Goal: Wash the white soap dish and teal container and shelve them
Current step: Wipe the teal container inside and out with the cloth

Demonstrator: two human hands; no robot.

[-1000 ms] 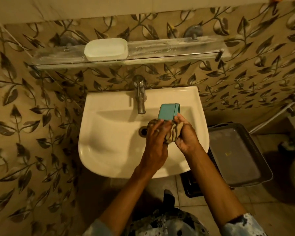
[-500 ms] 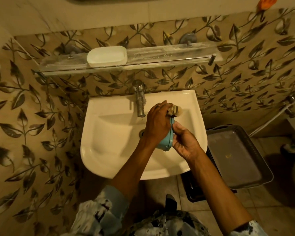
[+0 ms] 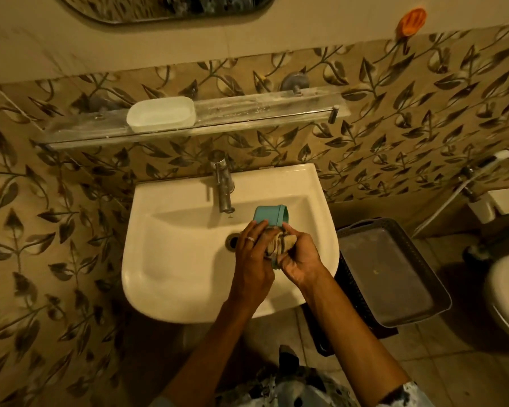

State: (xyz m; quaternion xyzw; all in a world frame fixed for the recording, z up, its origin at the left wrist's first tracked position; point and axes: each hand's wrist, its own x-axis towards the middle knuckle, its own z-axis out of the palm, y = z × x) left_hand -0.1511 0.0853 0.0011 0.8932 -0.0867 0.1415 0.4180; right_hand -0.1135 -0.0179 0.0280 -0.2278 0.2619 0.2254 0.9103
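Left fingers [image 3: 257, 227] curled over the near edge of the teal container [image 3: 272, 216], closed on it, ring visible on one finger; left hand [image 3: 252, 259] is the clamp. Right fingers [image 3: 288, 230] bunched tight round a wadded striped cloth [image 3: 279, 245], pressing it against the container's near side; right hand [image 3: 301, 257] does the wiping. How much of the container sits inside either palm I can't tell, the lower part is hidden behind the cloth and both hands. Container is tilted, held in the air over the basin of the sink [image 3: 174, 259], right of the drain [image 3: 232, 240] and just below the tap [image 3: 224, 186] spout. No water stream visible from the tap. White soap dish [image 3: 160, 114] already sits on the glass shelf [image 3: 262, 113] above the sink, left of centre, so I judge that half done. Step in hand: scrubbing or wiping the teal container, second item. Can't tell if this is soaping or drying. Next move likely needs a rinse under the spout if it's soaped, then one hand freed of the cloth and a lift to the bare shelf stretch right of the dish. Shelf is narrow with a front rail, so set it flat and well back from the edge. Wet plastic will be slippery; keep the left grip on until it's seated. Grey tray [image 3: 394, 274] right of the sink isn't involved.
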